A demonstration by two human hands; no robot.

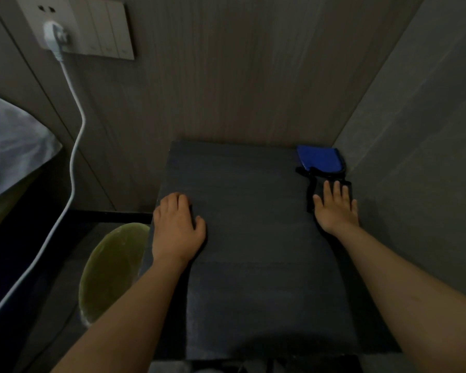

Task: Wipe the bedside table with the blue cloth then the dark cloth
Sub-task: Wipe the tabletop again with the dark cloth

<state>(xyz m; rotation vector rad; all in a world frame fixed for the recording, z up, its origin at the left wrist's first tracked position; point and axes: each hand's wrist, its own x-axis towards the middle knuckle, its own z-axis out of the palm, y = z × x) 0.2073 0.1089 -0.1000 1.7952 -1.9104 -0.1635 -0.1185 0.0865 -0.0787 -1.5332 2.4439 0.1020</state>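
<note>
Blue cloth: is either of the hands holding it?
No, the blue cloth lies untouched beyond the right hand, which rests flat on the dark cloth.

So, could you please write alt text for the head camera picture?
A person's right hand lies flat on a dark cloth at the right side of a dark bedside table, with a blue cloth in the far right corner. The left hand rests at the table's left edge.

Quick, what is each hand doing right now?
Left hand: open, resting on the bedside table, holding nothing.
Right hand: open, fingers straight, lying flat on the dark cloth.
</note>
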